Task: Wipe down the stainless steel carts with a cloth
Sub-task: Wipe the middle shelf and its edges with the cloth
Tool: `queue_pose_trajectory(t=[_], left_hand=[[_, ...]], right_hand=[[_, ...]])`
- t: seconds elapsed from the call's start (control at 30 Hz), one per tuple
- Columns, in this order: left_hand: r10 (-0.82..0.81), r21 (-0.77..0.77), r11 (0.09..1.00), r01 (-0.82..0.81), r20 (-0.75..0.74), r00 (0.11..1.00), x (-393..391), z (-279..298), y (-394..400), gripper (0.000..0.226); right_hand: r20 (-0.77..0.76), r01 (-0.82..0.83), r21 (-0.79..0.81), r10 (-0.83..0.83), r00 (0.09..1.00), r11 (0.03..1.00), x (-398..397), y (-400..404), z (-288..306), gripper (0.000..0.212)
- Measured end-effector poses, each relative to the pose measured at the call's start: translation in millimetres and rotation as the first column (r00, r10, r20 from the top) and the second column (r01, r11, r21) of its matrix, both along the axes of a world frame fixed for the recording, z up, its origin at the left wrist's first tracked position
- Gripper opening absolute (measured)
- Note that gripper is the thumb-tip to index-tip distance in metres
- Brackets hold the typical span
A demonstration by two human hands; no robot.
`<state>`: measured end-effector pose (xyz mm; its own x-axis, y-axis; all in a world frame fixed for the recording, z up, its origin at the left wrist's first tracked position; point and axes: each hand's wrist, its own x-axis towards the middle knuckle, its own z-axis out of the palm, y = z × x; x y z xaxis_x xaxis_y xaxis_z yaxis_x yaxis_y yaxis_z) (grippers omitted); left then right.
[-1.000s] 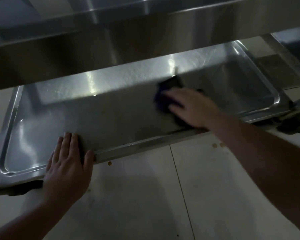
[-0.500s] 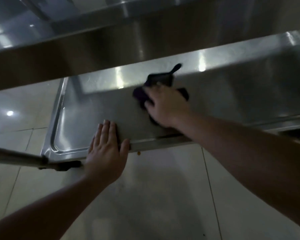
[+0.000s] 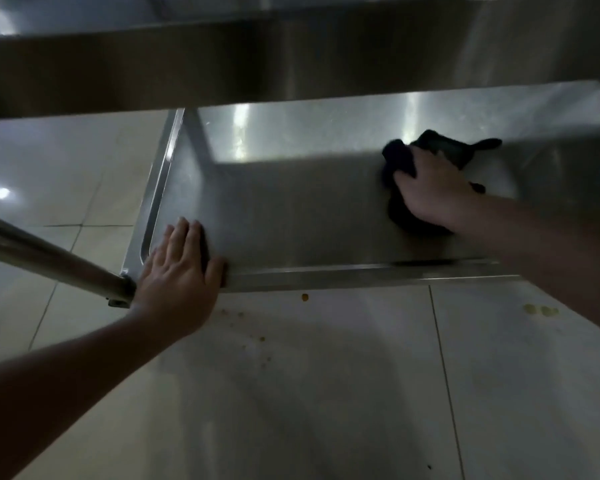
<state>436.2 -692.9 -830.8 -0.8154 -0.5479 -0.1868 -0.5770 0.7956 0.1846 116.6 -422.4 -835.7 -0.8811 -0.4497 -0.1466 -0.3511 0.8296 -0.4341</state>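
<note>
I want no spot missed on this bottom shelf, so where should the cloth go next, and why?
Probably sweep the dark cloth leftward: the right hand presses it right of centre on the lower shelf, and the stretch toward the left hand lies bare.

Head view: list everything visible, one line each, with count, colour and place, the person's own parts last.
Stainless steel cart lower shelf: one, silver-grey, centre, above the floor.
Stainless steel upper shelf edge: one, grey-brown in shadow, across the top.
Round metal cart post: one, silver, left, meeting the shelf corner.
Dark crumpled cloth: one, black-purple, on the lower shelf, right.
Tiled floor: pale, bottom, with small orange-brown spots.
Left hand: flat on the shelf's near-left edge.
Right hand: on the cloth, fingers curled round it.
</note>
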Motion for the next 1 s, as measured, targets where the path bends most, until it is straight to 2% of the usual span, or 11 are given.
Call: queue_pose_trajectory(t=[0.1, 0.2, 0.3, 0.4, 0.47, 0.57, 0.63, 0.67, 0.77, 0.83, 1.0], left_hand=[[0.012, -0.001, 1.000, -0.012, -0.066, 0.998, 1, -3, 3, 0.086], [0.007, -0.002, 1.000, -0.007, -0.103, 0.995, 5, -6, 2, 0.081], [-0.017, -0.022, 1.000, 0.014, -0.113, 0.993, 8, -10, 1, 0.076], [-0.047, -0.040, 0.998, 0.042, -0.114, 0.992, 10, -11, 2, 0.075], [-0.047, -0.054, 0.998, 0.041, -0.122, 0.991, 11, -13, 1, 0.074], [-0.056, -0.087, 0.995, 0.045, -0.128, 0.990, 11, -15, 1, 0.076], [-0.063, -0.098, 0.994, 0.053, -0.109, 0.992, 10, -15, 1, 0.078], [-0.060, -0.099, 0.994, 0.050, -0.099, 0.993, 10, -14, 1, 0.078], [-0.049, -0.089, 0.995, 0.042, -0.076, 0.996, 8, -12, 2, 0.078], [-0.054, -0.074, 0.996, 0.049, -0.063, 0.997, 9, -11, 2, 0.079], [-0.039, -0.018, 0.999, 0.038, -0.068, 0.997, 15, -9, 5, 0.078]], right_hand=[[-0.037, 0.049, 0.036, -0.048, 0.998, 0.998, 37, -77, 5, 0.056], [-0.129, -0.195, 0.016, 0.196, 0.972, 0.981, 118, -129, 2, 0.058], [-0.073, -0.617, 0.001, 0.615, 0.785, 0.787, 164, -116, -4, 0.061], [-0.088, -0.760, -0.053, 0.755, 0.650, 0.648, 134, -60, 3, 0.057], [-0.136, -0.672, -0.051, 0.661, 0.738, 0.739, 98, -35, 3, 0.056], [-0.141, -0.203, -0.051, 0.194, 0.971, 0.978, 36, -50, 1, 0.055], [-0.128, 0.133, -0.016, -0.134, 0.983, 0.991, 15, -95, 3, 0.053], [-0.128, 0.183, -0.001, -0.182, 0.975, 0.983, 14, -122, 5, 0.052], [-0.102, -0.088, -0.038, 0.084, 0.991, 0.995, 45, -190, 9, 0.050], [-0.079, -0.343, -0.061, 0.338, 0.938, 0.937, 81, -203, 8, 0.052], [-0.113, -0.793, -0.063, 0.786, 0.608, 0.605, 119, -115, 11, 0.057]])
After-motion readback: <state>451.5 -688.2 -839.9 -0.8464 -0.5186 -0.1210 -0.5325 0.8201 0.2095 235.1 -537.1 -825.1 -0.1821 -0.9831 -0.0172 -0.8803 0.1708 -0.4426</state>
